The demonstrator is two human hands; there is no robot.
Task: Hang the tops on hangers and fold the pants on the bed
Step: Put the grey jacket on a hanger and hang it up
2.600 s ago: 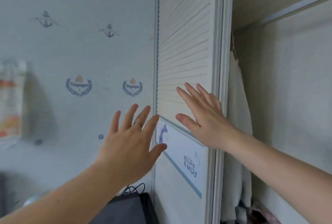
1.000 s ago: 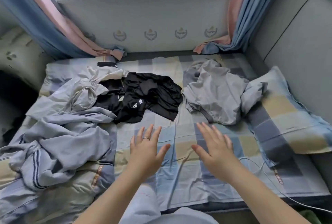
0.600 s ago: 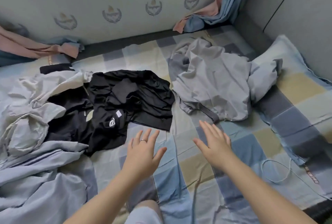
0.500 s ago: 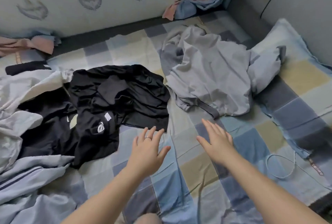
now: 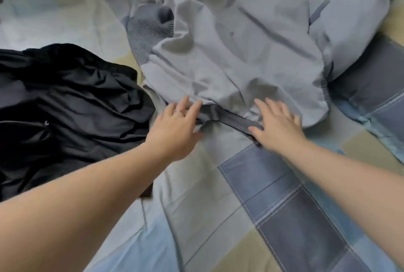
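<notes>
A: Grey top (image 5: 229,53) — where is it?
B: Crumpled on the checked bed (image 5: 284,206), just beside the black clothes (image 5: 65,108).
A: And the hands?
B: Left hand (image 5: 175,129) and right hand (image 5: 277,127), fingers spread, gripping nothing, at its dark ribbed hem (image 5: 234,120).

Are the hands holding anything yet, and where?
Nothing held yet. Left hand and right hand lie open at the grey garment's dark hem band.

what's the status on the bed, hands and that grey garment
Left hand and right hand open, fingers spread at the near hem of the grey garment, no grip yet. Black clothes lie beside it to the left, clear of both hands.
</notes>
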